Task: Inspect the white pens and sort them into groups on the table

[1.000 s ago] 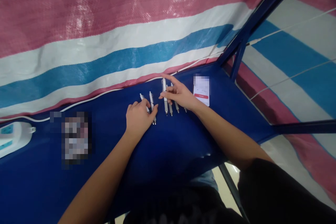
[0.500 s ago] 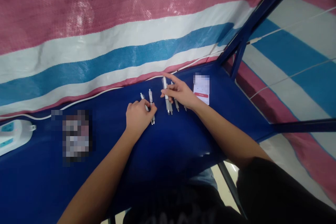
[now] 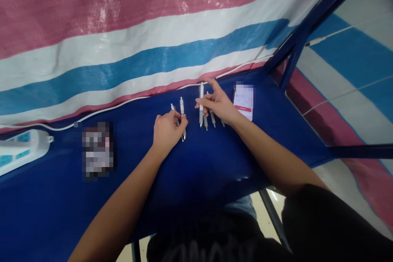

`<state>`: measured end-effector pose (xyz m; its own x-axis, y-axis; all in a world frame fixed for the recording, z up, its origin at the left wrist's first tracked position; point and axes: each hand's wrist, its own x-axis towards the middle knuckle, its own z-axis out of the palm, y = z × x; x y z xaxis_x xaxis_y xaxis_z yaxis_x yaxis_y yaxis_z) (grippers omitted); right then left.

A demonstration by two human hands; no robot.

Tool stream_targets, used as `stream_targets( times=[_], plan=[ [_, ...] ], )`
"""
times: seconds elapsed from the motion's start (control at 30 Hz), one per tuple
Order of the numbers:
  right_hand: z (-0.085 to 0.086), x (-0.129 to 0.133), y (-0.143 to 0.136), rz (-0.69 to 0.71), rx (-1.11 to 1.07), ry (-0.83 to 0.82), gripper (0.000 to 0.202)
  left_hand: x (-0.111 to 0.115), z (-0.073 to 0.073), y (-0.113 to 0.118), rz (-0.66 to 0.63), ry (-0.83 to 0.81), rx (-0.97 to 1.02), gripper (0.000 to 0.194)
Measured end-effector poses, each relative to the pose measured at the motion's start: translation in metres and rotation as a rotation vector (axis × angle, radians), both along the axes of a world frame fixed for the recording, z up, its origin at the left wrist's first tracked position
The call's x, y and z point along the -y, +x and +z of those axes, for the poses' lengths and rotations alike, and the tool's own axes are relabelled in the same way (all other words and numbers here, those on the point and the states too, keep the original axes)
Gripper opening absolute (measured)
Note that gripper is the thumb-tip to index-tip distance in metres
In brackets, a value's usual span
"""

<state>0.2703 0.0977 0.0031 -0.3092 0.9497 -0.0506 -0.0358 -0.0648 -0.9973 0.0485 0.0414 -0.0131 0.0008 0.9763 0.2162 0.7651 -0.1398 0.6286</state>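
Observation:
My left hand point(image 3: 168, 130) rests on the blue table with thumb and fingers closed around a white click pen point(image 3: 182, 105). A second white pen point(image 3: 172, 107) pokes out from under its fingers, mostly covered. To the right, my right hand point(image 3: 219, 105) pinches another white pen with a grey grip point(image 3: 201, 118) between thumb and fingers, its index finger stretched away. Beneath and beside that hand lie several similar pens, among them one with a grey grip point(image 3: 213, 120); the hand partly hides them.
A phone with a lit screen point(image 3: 243, 108) lies right of the pens. At left are a blurred-out dark item point(image 3: 97, 150) and a white power strip point(image 3: 29, 149). A white cable point(image 3: 101, 111) runs along the back edge, against a striped tarp point(image 3: 147, 63). Blue metal bars point(image 3: 294, 63) stand at right.
The camera view has shifted, moving the scene right and slightly up. The pen in my right hand has moved a little left, away from the pen beside it. My left hand keeps its hold.

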Motion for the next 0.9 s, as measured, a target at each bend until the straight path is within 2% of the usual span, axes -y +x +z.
stream_targets(
  times=[0.3, 0.47, 0.63, 0.73, 0.83, 0.9],
  plan=[
    [0.0, 0.002, 0.0, 0.0, 0.007, 0.04, 0.067, 0.001, 0.004, 0.002, -0.007, -0.041, -0.01, 0.026],
    [-0.003, 0.001, -0.001, -0.007, -0.013, 0.053, 0.074, 0.002, 0.007, 0.003, -0.012, -0.055, -0.03, 0.027],
    [-0.006, -0.001, 0.001, -0.029, 0.035, 0.105, 0.063, 0.001, 0.006, 0.001, -0.024, -0.054, -0.026, 0.026],
    [-0.009, -0.003, 0.002, -0.034, 0.063, 0.13, 0.065, 0.001, 0.006, 0.001, -0.018, -0.042, 0.002, 0.025],
    [-0.014, -0.005, 0.004, -0.059, 0.189, 0.219, 0.071, 0.001, 0.006, 0.0, -0.027, 0.011, 0.043, 0.025],
    [-0.018, -0.005, 0.006, -0.091, 0.386, 0.37, 0.069, 0.001, 0.006, 0.0, -0.047, 0.054, 0.062, 0.024]
  ],
)
